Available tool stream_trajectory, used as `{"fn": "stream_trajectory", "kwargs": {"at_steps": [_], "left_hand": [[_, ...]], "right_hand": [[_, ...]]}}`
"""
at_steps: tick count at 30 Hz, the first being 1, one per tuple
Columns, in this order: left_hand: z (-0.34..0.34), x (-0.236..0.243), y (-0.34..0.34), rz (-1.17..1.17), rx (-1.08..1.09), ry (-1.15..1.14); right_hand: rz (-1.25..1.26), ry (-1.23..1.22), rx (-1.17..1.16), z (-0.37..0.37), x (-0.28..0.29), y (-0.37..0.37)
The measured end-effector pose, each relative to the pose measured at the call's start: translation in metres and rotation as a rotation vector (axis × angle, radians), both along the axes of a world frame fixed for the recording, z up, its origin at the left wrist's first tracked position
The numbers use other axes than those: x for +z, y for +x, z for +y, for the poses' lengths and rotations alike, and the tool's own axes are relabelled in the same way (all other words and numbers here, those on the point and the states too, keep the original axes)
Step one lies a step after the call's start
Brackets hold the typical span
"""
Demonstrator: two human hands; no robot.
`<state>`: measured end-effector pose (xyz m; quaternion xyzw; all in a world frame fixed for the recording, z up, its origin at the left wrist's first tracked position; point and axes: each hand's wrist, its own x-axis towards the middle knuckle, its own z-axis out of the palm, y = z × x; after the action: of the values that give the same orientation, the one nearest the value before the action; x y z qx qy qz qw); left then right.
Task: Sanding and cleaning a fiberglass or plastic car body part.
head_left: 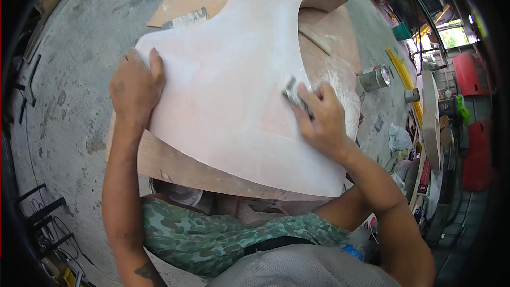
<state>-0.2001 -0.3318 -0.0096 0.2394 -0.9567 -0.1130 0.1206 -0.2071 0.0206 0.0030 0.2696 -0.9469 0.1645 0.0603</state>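
A large pale panel (234,85), cut with a curved notch at its far right, lies flat on a brown plywood sheet (175,167). My left hand (135,87) presses on the panel's left edge, fingers curled over the corner. My right hand (321,119) rests on the panel's right side and grips a small grey sanding pad (292,93) against the surface. White dust coats the panel and the wood beside my right hand.
A wooden stick (314,40) lies on the plywood inside the notch. A metal can (375,77) stands on the concrete floor to the right, near yellow strips (401,72). Cluttered shelves and red panels (470,74) fill the right edge. Cables and stands (45,218) sit at lower left.
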Motion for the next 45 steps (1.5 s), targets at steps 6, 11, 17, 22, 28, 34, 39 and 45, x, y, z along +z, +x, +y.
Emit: {"fn": "stream_trajectory", "kwargs": {"at_steps": [6, 11, 17, 22, 28, 34, 39, 45], "left_hand": [[-0.009, -0.020, -0.006, 0.034, -0.032, -0.001], [-0.019, -0.008, 0.011, 0.010, 0.018, -0.010], [0.004, -0.003, -0.009, 0.032, -0.032, -0.030], [-0.015, -0.020, 0.005, 0.007, -0.013, 0.003], [-0.008, -0.008, 0.000, -0.022, -0.027, -0.058], [-0.011, -0.017, -0.002, 0.029, -0.020, -0.036], [-0.023, -0.011, 0.010, 0.002, -0.004, -0.053], [-0.007, -0.014, -0.009, -0.011, -0.028, -0.026]], "right_hand": [[0.316, -0.032, -0.044, -0.067, -0.002, -0.140], [0.159, -0.069, 0.127, 0.020, -0.008, 0.044], [0.284, -0.027, 0.021, -0.016, 0.002, -0.049], [0.346, -0.046, 0.019, -0.055, -0.018, -0.083], [0.051, 0.017, 0.046, 0.031, 0.012, 0.089], [0.345, -0.029, 0.115, -0.066, -0.007, -0.048], [0.138, -0.018, 0.184, 0.007, 0.003, 0.073], [0.286, -0.005, 0.197, -0.049, 0.000, -0.010]]}}
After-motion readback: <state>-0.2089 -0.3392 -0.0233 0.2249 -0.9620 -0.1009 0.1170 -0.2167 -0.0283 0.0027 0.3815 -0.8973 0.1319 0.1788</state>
